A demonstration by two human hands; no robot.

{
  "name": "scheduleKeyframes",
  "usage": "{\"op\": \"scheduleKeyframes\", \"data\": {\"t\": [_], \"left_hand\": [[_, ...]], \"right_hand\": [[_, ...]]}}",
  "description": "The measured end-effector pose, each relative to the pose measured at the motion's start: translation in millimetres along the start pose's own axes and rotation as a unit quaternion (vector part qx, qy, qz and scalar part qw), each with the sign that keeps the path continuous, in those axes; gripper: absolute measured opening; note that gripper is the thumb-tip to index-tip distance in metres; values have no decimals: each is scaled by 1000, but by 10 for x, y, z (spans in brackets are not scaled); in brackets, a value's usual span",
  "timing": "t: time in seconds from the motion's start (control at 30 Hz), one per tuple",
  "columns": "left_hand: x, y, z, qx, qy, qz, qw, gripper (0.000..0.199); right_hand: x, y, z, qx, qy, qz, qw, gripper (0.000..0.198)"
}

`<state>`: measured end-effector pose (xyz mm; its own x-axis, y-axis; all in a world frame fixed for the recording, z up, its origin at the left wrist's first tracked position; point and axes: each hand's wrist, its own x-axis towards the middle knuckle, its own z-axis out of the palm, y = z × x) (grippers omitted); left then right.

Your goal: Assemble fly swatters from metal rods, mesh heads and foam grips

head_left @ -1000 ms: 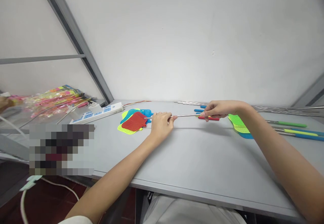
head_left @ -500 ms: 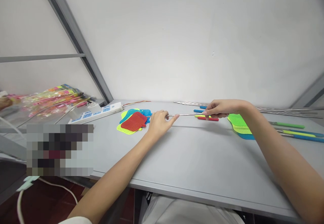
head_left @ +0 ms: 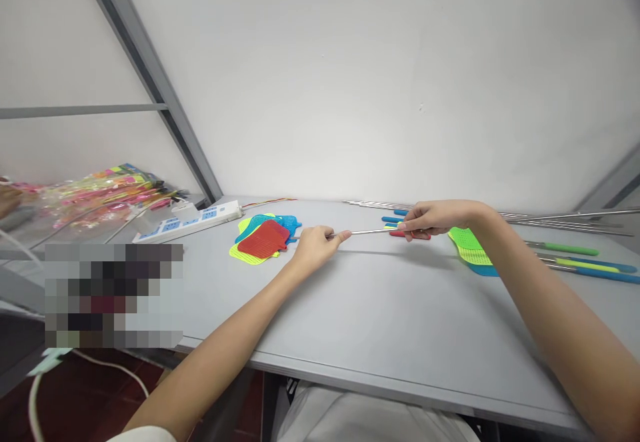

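Note:
A thin metal rod [head_left: 369,232] spans the gap between my two hands, held just above the table. My left hand [head_left: 316,247] is closed around its left part, thumb pointing right along it. The fingertips of my right hand [head_left: 431,219] pinch the right end, where a small bit of blue shows. Beside the left hand lie overlapping fly swatter heads: red [head_left: 263,239], blue [head_left: 289,223] and yellow [head_left: 241,254]. Behind and under the right hand are loose handles, one blue [head_left: 392,219] and one red [head_left: 423,235], partly hidden by the fingers.
Swatters with a green head [head_left: 464,236] and coloured handles [head_left: 605,272] lie at the right. Metal rods [head_left: 575,217] lie along the wall. A power strip [head_left: 193,221] sits at the left, near bagged colourful items [head_left: 105,192]. Another person's hand [head_left: 7,199] shows at the far left.
My right hand has dropped slightly, and its fingers now cover more of the red handle. Both hands still hold the rod, and the left hand has barely moved.

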<state>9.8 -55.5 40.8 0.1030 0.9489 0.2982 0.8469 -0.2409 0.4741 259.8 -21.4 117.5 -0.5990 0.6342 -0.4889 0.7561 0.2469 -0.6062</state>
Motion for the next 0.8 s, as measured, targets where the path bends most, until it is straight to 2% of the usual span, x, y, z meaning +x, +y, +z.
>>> {"op": "scheduleKeyframes", "data": {"t": [0.8], "left_hand": [[-37, -9, 94, 23, -14, 55, 998, 39]], "right_hand": [[100, 50, 58, -5, -4, -12, 1000, 38]]}}
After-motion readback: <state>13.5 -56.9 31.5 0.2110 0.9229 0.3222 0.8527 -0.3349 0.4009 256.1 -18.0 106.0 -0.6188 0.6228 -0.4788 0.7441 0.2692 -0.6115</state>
